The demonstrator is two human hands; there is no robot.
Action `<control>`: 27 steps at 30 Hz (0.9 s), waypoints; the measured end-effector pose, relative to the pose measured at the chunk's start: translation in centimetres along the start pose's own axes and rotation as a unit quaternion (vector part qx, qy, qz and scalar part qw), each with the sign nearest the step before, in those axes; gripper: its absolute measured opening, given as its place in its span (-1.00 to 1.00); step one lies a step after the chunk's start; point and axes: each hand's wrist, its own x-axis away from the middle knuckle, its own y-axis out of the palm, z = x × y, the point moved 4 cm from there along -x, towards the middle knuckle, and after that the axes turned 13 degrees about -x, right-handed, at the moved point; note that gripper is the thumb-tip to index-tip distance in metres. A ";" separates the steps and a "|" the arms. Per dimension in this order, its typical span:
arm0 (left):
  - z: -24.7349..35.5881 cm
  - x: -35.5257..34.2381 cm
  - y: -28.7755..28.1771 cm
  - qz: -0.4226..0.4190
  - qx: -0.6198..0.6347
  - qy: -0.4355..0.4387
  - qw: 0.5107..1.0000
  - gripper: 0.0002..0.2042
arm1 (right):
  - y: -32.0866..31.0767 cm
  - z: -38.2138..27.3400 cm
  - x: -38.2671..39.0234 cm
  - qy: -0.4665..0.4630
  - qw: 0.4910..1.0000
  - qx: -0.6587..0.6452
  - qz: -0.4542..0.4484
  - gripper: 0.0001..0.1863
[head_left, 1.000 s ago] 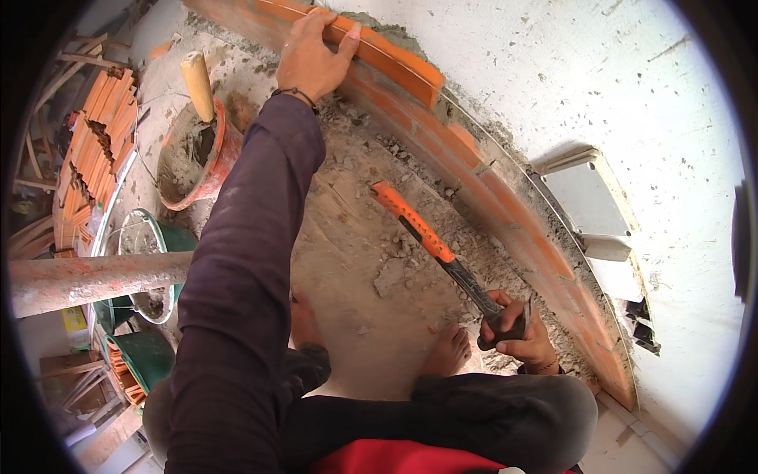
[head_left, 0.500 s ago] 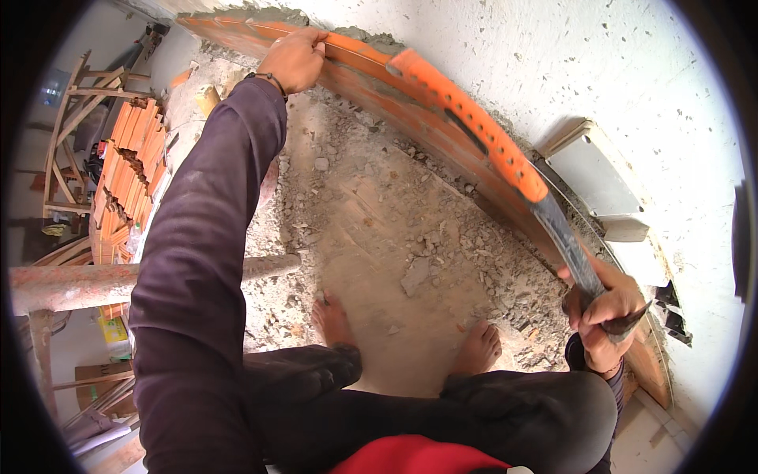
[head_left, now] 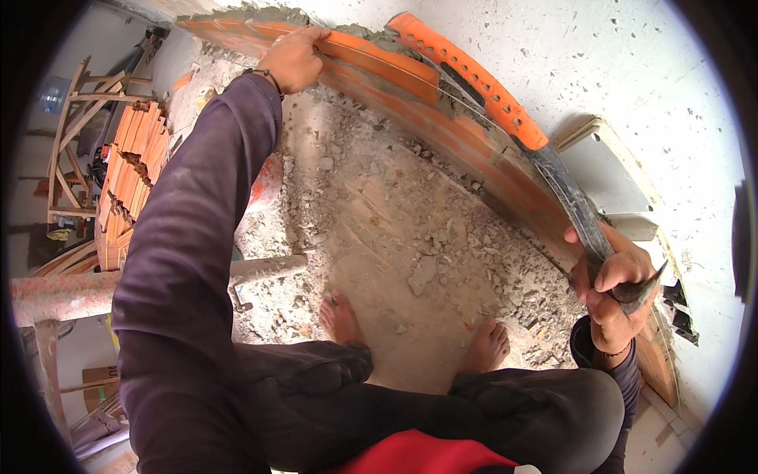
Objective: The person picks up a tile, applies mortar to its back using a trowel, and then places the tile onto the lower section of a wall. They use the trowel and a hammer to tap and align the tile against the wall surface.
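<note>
A low wall of orange bricks (head_left: 489, 170) with grey mortar runs along the white wall. My left hand (head_left: 292, 62) is at the top course, its fingers closed over the upper edge of an orange brick (head_left: 379, 62); part of the grip is hidden. My right hand (head_left: 616, 288) grips a hammer (head_left: 564, 178) close to its metal head. The hammer's orange, perforated handle points away from me, above and beyond the brick's right end, apart from it. A thin string line (head_left: 482, 118) runs along the top of the wall. Wet mortar (head_left: 371, 35) lies behind the brick.
A white electrical-style box (head_left: 608, 174) is set in the wall at right. Rubble (head_left: 505, 261) covers the floor around my bare feet. To the left are a horizontal pole (head_left: 71, 299), stacked orange bricks (head_left: 134, 174) and a wooden frame (head_left: 75, 142).
The hammer's handle has swung up and away from the brick, uncovering its right end. My right hand has shifted slightly right; my left hand stays at the brick.
</note>
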 end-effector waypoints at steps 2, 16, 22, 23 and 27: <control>-0.3 0.3 0.7 0.000 -0.014 -0.024 1.000 -0.43 | 0.1 0.3 0.1 0.005 1.000 0.015 0.013 -0.85; 1.0 0.8 0.0 0.009 -0.035 -0.055 0.998 -0.43 | 0.6 0.8 -0.2 0.024 1.000 -0.010 -0.004 -0.87; 1.9 1.8 1.5 0.117 0.044 -0.071 0.990 -0.41 | 0.2 0.9 0.4 0.003 1.000 0.011 0.021 -0.86; 1.7 2.4 2.2 0.170 0.081 -0.068 0.980 -0.39 | 0.3 1.3 0.7 -0.005 0.999 -0.034 0.015 -0.86; 6.4 4.2 4.6 0.283 0.340 -0.192 0.876 -0.35 | 0.7 1.6 0.3 -0.019 0.996 -0.078 0.026 -0.85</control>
